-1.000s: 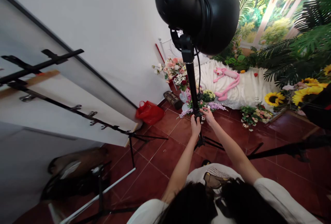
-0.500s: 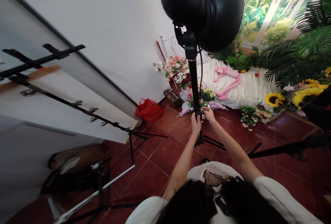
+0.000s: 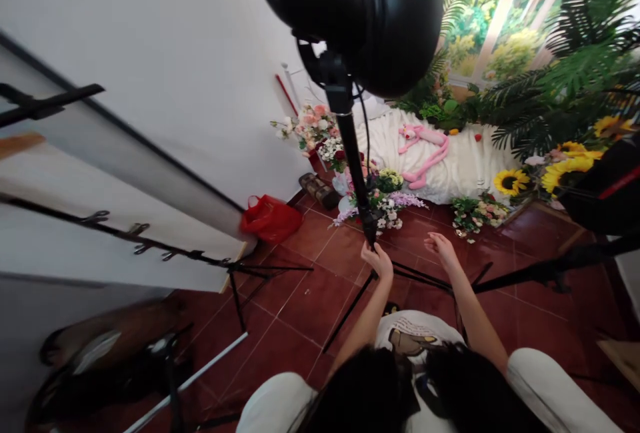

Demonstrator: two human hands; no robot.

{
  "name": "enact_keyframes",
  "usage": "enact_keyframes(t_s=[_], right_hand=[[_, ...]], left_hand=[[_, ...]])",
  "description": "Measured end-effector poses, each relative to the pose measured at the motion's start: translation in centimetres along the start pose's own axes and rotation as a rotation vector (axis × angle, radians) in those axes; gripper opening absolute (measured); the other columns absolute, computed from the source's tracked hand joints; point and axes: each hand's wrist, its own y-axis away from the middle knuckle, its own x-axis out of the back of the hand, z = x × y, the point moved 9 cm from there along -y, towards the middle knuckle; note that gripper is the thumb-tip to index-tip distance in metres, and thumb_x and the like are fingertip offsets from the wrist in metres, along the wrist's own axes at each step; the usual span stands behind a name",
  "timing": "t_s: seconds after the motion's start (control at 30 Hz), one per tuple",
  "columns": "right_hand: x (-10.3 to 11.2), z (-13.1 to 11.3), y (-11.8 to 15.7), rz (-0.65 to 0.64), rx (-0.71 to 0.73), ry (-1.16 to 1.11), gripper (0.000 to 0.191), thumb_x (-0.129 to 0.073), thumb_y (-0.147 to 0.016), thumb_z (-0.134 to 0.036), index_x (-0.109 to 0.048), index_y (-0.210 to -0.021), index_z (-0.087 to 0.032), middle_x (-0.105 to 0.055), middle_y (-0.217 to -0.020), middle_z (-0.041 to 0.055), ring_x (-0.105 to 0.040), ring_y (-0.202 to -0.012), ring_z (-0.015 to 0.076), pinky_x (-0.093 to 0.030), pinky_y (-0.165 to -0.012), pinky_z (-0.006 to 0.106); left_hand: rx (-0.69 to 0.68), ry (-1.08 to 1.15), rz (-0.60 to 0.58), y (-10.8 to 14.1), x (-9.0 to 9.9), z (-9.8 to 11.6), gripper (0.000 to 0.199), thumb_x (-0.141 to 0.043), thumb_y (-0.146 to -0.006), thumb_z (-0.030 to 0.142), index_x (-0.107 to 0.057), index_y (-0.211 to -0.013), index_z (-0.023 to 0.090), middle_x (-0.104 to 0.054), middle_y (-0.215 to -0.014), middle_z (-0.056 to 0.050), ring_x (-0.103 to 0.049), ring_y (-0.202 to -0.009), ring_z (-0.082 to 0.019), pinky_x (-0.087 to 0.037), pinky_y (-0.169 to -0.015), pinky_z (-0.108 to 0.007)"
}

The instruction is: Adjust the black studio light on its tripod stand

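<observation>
In the head view, the pole of a black light stand (image 3: 354,156) is clasped by the left hand (image 3: 379,262), just below its dark collar (image 3: 369,220). The right hand (image 3: 443,249) is held to the right of the pole, apart from it and from the left hand; its fingers are bent, but whether they are fully closed cannot be told. The stand is placed in front of the person, slightly tilted in the view, and its thin legs are spread over the red tiled floor (image 3: 305,313). At its top a large black lamp (image 3: 400,26) is carried, cut by the upper edge. Behind the pole, flowers (image 3: 320,123) are arranged beside a white cloth (image 3: 483,163), on which a pink plush toy (image 3: 425,143) is laid. To the left, a red bag (image 3: 273,220) is seen on the floor near the wall (image 3: 165,66).
</observation>
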Motion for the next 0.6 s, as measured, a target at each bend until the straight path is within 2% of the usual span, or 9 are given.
enact_keyframes(t_s=[0.07, 0.1, 0.17, 0.23, 0.33, 0.43, 0.5, 0.6], right_hand=[[2.8, 0.3, 1.1, 0.087, 0.003, -0.061, 0.012, -0.074, -0.078, -0.023, -0.066, -0.086, -0.019, -0.073, -0.067, 0.0015, -0.069, -0.061, 0.0111, -0.057, -0.066, 0.021], [4.1, 0.6, 1.7, 0.132, -0.002, -0.088, 0.011, -0.073, -0.078, -0.022, -0.066, -0.086, -0.019, -0.073, -0.066, 0.0013, -0.069, -0.060, 0.0110, -0.057, -0.065, 0.021], [6.4, 1.0, 2.9, 0.210, -0.012, -0.139, 0.009, -0.071, -0.079, -0.021, -0.066, -0.085, -0.019, -0.072, -0.065, 0.0011, -0.068, -0.058, 0.0106, -0.057, -0.064, 0.021], [8.7, 1.1, 4.2, 0.278, -0.003, -0.193, 0.008, -0.071, -0.079, -0.021, -0.066, -0.085, -0.019, -0.073, -0.066, 0.0011, -0.068, -0.058, 0.0105, -0.057, -0.063, 0.022], [12.5, 0.8, 6.5, 0.401, 0.031, -0.280, 0.011, -0.073, -0.077, -0.022, -0.066, -0.085, -0.020, -0.072, -0.065, 0.0000, -0.068, -0.057, 0.0107, -0.057, -0.062, 0.021], [16.0, 0.3, 9.0, 0.498, 0.073, -0.394, 0.011, -0.074, -0.077, -0.021, -0.066, -0.084, -0.021, -0.071, -0.062, -0.0016, -0.067, -0.054, 0.0100, -0.057, -0.060, 0.021], [17.8, -0.1, 10.8, 0.537, 0.109, -0.500, 0.008, -0.072, -0.078, -0.020, -0.066, -0.083, -0.021, -0.070, -0.062, -0.0022, -0.066, -0.054, 0.0092, -0.058, -0.061, 0.020], [19.9, -0.9, 13.2, 0.560, 0.180, -0.650, 0.005, -0.070, -0.079, -0.021, -0.067, -0.083, -0.022, -0.069, -0.064, -0.0027, -0.066, -0.055, 0.0086, -0.059, -0.064, 0.020]], left_hand=[[0.113, -0.021, -0.021, 1.8, -1.4, -2.1, 0.032, -0.050, -0.092, 0.028, -0.044, -0.120, 0.013, -0.044, -0.130, -0.024, -0.052, -0.122, -0.027, -0.038, -0.109, -0.044], [0.148, -0.014, -0.069, 2.6, -2.5, -2.7, 0.030, -0.052, -0.090, 0.026, -0.044, -0.117, 0.014, -0.045, -0.127, -0.023, -0.055, -0.118, -0.026, -0.039, -0.107, -0.043], [0.189, 0.044, -0.242, 4.5, -5.7, -2.8, 0.025, -0.051, -0.090, 0.024, -0.043, -0.113, 0.016, -0.050, -0.121, -0.018, -0.061, -0.105, -0.021, -0.044, -0.101, -0.040], [0.221, 0.132, -0.477, 6.8, -9.6, -1.7, 0.019, -0.047, -0.093, 0.027, -0.043, -0.109, 0.018, -0.056, -0.111, -0.012, -0.065, -0.088, -0.017, -0.048, -0.093, -0.037], [0.221, 0.223, -0.797, 11.0, -14.9, 1.6, 0.018, -0.041, -0.095, 0.034, -0.046, -0.104, 0.020, -0.062, -0.096, -0.006, -0.065, -0.075, -0.014, -0.050, -0.086, -0.034], [0.155, 0.289, -1.035, 15.6, -19.1, 6.1, 0.020, -0.041, -0.095, 0.037, -0.051, -0.098, 0.020, -0.066, -0.090, -0.006, -0.066, -0.080, -0.015, -0.050, -0.088, -0.034], [0.109, 0.330, -1.215, 19.5, -21.3, 9.2, 0.024, -0.041, -0.095, 0.039, -0.054, -0.096, 0.019, -0.068, -0.091, -0.008, -0.067, -0.086, -0.017, -0.049, -0.092, -0.035], [0.030, 0.371, -1.486, 25.9, -23.6, 13.5, 0.034, -0.039, -0.095, 0.044, -0.062, -0.095, 0.019, -0.072, -0.098, -0.010, -0.067, -0.098, -0.019, -0.045, -0.102, -0.038]])
